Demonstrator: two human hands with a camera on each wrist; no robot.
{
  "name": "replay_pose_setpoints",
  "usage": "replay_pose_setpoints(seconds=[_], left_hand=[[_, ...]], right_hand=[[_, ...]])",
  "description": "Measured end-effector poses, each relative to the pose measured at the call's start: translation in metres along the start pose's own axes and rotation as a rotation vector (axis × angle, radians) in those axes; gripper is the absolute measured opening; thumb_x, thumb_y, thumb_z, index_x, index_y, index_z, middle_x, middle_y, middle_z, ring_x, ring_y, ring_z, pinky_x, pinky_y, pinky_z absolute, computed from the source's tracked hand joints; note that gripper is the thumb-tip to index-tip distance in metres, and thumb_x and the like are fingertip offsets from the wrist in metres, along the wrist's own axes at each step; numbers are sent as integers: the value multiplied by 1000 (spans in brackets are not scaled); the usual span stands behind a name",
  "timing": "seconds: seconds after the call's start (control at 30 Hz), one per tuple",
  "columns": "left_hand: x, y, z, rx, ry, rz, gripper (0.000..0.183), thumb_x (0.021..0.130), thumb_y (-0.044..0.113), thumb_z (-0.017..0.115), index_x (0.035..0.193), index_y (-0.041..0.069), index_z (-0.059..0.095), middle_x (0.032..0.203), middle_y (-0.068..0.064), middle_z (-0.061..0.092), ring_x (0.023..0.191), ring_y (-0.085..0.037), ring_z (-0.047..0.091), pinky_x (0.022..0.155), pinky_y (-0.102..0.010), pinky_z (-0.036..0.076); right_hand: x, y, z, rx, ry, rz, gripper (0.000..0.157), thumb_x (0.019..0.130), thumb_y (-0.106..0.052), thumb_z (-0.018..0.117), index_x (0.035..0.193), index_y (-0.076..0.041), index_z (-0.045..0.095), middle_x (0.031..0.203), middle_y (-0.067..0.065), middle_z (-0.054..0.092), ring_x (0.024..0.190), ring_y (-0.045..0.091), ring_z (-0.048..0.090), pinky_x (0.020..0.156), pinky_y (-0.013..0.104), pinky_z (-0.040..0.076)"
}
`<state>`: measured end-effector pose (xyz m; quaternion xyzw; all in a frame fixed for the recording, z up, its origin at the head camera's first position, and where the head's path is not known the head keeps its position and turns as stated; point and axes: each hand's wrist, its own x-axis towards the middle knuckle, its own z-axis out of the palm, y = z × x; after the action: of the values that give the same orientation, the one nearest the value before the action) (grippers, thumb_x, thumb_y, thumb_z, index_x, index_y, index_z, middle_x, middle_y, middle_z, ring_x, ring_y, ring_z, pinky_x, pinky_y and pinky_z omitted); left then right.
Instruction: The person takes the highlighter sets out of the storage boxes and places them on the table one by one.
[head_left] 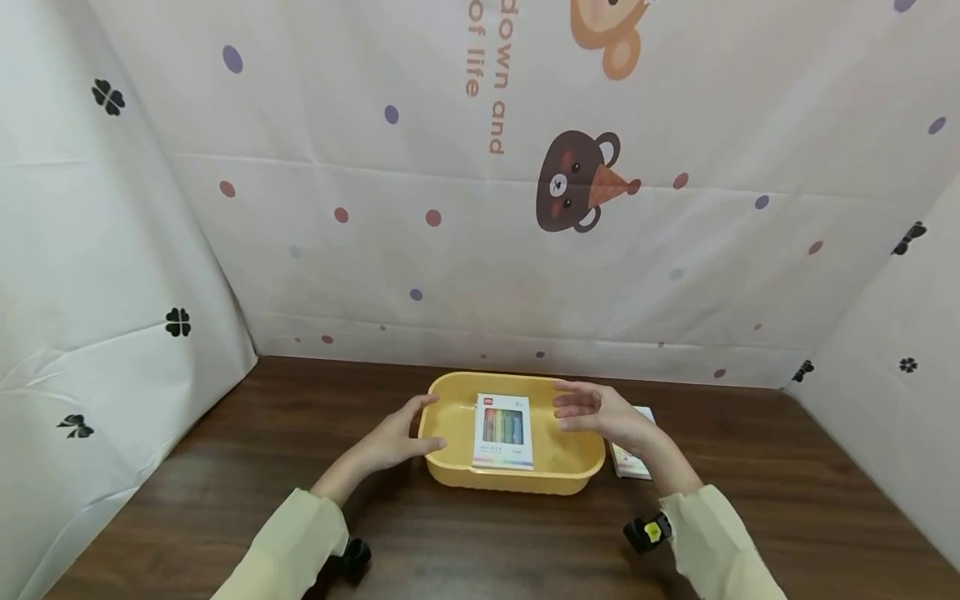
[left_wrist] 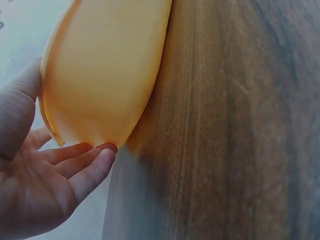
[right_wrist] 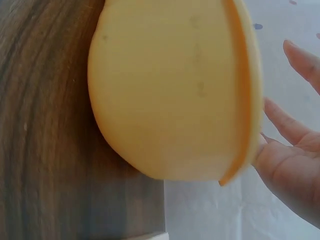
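A yellow plastic basin (head_left: 517, 482) stands on the table. In it lies a flat white box (head_left: 502, 457) with a row of coloured pens showing on its front. My left hand (head_left: 390, 437) holds the basin's left end, thumb over the rim; in the left wrist view its fingertips (left_wrist: 106, 156) touch the outer wall. Above the basin's right end is my right hand (head_left: 603, 410), fingers apart and holding nothing. A second white box (head_left: 628, 462) with a coloured print lies on the table right of the basin, partly hidden by my right hand and wrist.
The dark wooden table (head_left: 480, 542) meets a white cloth (head_left: 480, 267) printed with dots and bears behind it. White cloth walls with black clovers and bows stand on the left (head_left: 97, 250) and right (head_left: 900, 442). A black camera (head_left: 647, 532) sits at my right wrist.
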<state>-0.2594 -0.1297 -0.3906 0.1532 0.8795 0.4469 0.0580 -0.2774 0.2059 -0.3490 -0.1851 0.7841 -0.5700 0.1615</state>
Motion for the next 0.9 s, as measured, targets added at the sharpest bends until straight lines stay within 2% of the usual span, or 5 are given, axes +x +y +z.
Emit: replay_pose_setpoints(seconds=[0.17,0.37,0.5,0.9], left_hand=[[2,3,-2,10,6,14,70,80,30,70,137,8,35,141,-17,36,125,-34,38,97,-53,33],[2,4,-4,7,1,-3,70,80,29,70,137,8,35,140,-17,36,124,-35,38,97,-54,33],[1,2,-4,14,-2,-10,70,80,29,70,137,7,35,141,-17,36,125,-33,37,98,-52,33],[1,2,-2,7,-8,-22,70,80,30,70,137,9,35,139,-17,38,121,-31,42,95,-49,38]], right_hand=[[5,-3,7,-57,-12,20,71,78,-12,71,136,6,34,125,30,46,107,31,54,85,34,48],[13,-5,15,-106,-25,40,72,76,-12,73,136,4,36,122,28,50,104,28,57,84,33,48],[17,-4,19,-110,-39,48,72,75,-10,74,135,3,37,121,26,51,102,28,58,84,32,48],[20,5,22,-104,-96,22,74,74,-12,75,135,5,37,119,26,53,105,32,56,88,38,45]])
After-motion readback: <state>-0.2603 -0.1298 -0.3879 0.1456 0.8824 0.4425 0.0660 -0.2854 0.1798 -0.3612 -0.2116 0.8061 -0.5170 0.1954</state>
